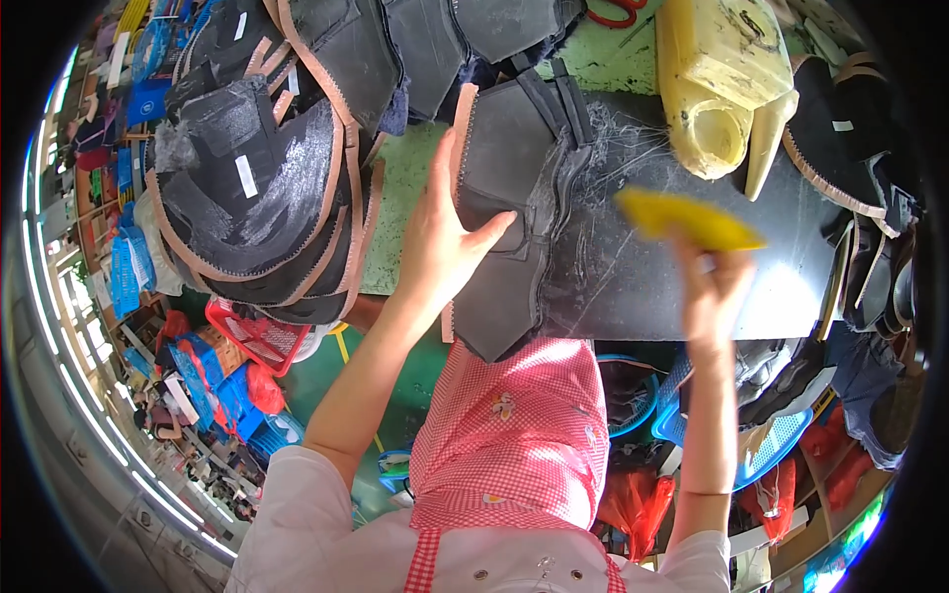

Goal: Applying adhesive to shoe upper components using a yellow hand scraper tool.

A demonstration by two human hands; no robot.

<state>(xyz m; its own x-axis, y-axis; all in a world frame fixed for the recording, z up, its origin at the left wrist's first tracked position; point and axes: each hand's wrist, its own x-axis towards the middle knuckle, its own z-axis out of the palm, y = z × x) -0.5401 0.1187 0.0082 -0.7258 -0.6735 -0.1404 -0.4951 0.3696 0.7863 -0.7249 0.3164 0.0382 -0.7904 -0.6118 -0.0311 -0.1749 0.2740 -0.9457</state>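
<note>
My left hand (442, 232) lies on a dark grey shaped panel (499, 158) edged with a tan toothed strip. Its thumb is stretched across the panel and its fingers point along the strip. My right hand (714, 287) is closed on a flat yellow scraper (687, 219), held over the black work board (623, 287) to the right of the panel. Hand and scraper are blurred by motion. Beyond them, a yellow plastic jug (727, 69) with a coated round opening lies at the back of the table.
Dark panels with tan toothed edging are stacked at the left (247, 188). More panels (425, 49) lie at the back, near red-handled scissors (618, 12). Other dark pieces (840, 138) lie at the right. Below stand a red basket (262, 336) and a blue basket (776, 450).
</note>
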